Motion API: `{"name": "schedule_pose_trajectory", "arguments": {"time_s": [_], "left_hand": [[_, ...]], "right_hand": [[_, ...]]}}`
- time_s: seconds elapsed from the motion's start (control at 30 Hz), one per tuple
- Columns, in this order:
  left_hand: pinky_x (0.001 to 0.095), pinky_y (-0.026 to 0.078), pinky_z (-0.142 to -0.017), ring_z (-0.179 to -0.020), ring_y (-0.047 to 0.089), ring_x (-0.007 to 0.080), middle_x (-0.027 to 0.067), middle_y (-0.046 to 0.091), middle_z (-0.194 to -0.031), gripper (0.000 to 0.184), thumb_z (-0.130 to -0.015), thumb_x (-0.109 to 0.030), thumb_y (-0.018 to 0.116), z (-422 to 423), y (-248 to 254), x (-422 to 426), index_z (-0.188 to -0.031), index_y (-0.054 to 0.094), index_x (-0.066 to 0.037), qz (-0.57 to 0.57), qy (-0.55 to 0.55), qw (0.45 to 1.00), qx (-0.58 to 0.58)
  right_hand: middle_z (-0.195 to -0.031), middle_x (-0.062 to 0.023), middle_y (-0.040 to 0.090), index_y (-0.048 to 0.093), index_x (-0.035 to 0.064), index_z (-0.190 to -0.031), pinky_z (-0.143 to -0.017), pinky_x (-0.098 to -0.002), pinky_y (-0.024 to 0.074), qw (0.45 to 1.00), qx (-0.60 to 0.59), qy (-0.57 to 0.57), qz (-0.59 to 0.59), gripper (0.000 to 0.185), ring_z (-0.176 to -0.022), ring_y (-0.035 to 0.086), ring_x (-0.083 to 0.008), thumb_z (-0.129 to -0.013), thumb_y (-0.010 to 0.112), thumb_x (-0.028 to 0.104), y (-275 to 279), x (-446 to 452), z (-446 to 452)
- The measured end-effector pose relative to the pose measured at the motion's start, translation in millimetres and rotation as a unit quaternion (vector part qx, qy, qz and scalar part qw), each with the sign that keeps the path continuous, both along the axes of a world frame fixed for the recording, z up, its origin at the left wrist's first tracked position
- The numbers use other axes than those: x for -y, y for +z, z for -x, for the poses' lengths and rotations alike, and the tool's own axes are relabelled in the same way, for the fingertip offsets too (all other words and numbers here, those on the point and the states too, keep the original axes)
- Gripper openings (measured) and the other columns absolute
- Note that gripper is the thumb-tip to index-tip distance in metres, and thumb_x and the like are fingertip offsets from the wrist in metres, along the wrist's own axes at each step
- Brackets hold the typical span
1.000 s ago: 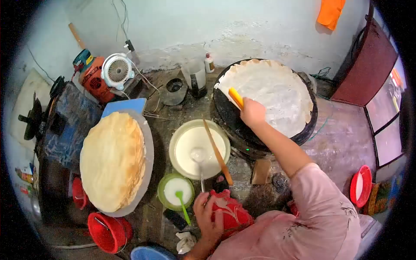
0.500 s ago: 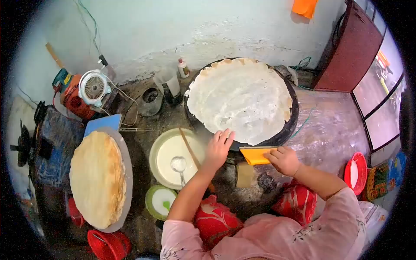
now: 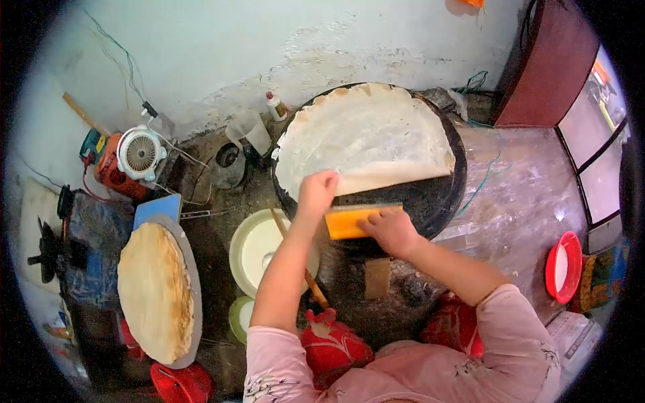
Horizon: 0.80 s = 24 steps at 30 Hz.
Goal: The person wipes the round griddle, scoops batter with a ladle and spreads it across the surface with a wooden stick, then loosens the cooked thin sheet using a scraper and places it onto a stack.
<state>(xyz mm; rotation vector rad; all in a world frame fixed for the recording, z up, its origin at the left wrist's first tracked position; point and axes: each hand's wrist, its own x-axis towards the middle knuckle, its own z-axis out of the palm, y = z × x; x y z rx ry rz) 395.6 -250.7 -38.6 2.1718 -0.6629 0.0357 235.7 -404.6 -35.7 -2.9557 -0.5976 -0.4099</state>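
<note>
A large thin pancake (image 3: 363, 134) lies on a round black griddle (image 3: 430, 211), its near edge lifted and folded back so the dark surface shows. My left hand (image 3: 318, 193) is closed in a pinch on that near edge, toward its left end. In my right hand (image 3: 390, 230) is a yellow scraper (image 3: 344, 224), held flat at the griddle's near rim. To the left of my left forearm stands a bowl of white batter (image 3: 261, 248), with a wooden stick (image 3: 295, 252) across it and a ladle partly hidden by the arm.
A stack of finished pancakes (image 3: 154, 292) rests on a round board at left. A small fan (image 3: 141, 153), a plastic jug (image 3: 250, 132) and a white bottle (image 3: 276, 106) stand along the wall. At right is a red basin (image 3: 563, 267); a green bowl (image 3: 240, 319) sits below the batter.
My left hand has gone from lying open at the pancake's edge to pinching it, and the near edge has come up and folded back. The scraper has moved left.
</note>
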Motion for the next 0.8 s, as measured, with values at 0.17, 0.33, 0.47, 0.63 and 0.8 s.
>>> {"name": "schedule_pose_trajectory", "arguments": {"time_s": [0.17,0.33,0.47,0.63,0.8], "left_hand": [[0.0265,0.046,-0.064,-0.066,0.059,0.013,0.008,0.064,-0.073,0.018,-0.08,-0.014,0.061,-37,32,4,-0.089,0.063,0.002,0.011,0.009,0.999,-0.036],[0.0273,0.045,-0.06,-0.062,0.056,0.0129,0.008,0.062,-0.068,0.017,-0.078,-0.014,0.061,-59,56,16,-0.087,0.063,0.001,-0.022,-0.006,1.0,-0.009],[0.0289,0.044,-0.058,-0.058,0.054,0.013,0.0085,0.061,-0.067,0.018,-0.076,-0.013,0.061,-68,67,22,-0.087,0.063,0.001,-0.02,-0.017,1.0,-0.001],[0.0322,0.046,-0.06,-0.063,0.059,0.0216,0.0144,0.062,-0.069,0.016,-0.076,-0.014,0.06,-75,95,41,-0.085,0.064,-0.001,-0.046,-0.027,0.998,0.042],[0.0328,0.047,-0.065,-0.069,0.062,0.0256,0.0154,0.064,-0.075,0.017,-0.076,-0.016,0.062,-76,107,54,-0.086,0.064,-0.002,-0.076,-0.031,0.994,0.076]], "right_hand": [[-0.074,-0.0085,0.058,0.059,0.0104,-0.083,-0.062,-0.0407,0.0454,0.98,0.024,0.15,-0.13,0.012,-0.07,0.059,-0.0268,-0.073,0.053,0.014,7,-41,-20],[-0.073,-0.0086,0.058,0.059,0.0076,-0.074,-0.064,-0.0388,0.045,0.993,0.028,0.075,-0.087,0.009,-0.072,0.059,-0.0245,-0.07,0.053,0.014,5,-68,-77],[-0.075,-0.0071,0.059,0.061,0.0106,-0.076,-0.062,-0.0364,0.0447,0.995,0.047,-0.026,-0.083,0.012,-0.071,0.059,-0.0228,-0.075,0.05,0.015,7,-51,-125],[-0.069,-0.008,0.058,0.06,0.0098,-0.073,-0.06,-0.036,0.0442,0.992,0.003,0.104,-0.074,0.009,-0.067,0.057,-0.0224,-0.07,0.053,0.016,0,-85,-100],[-0.075,-0.0068,0.06,0.06,0.0114,-0.076,-0.063,-0.0352,0.0435,0.997,0.058,0.011,-0.055,0.01,-0.071,0.058,-0.0226,-0.073,0.052,0.016,-13,-72,-160]]}}
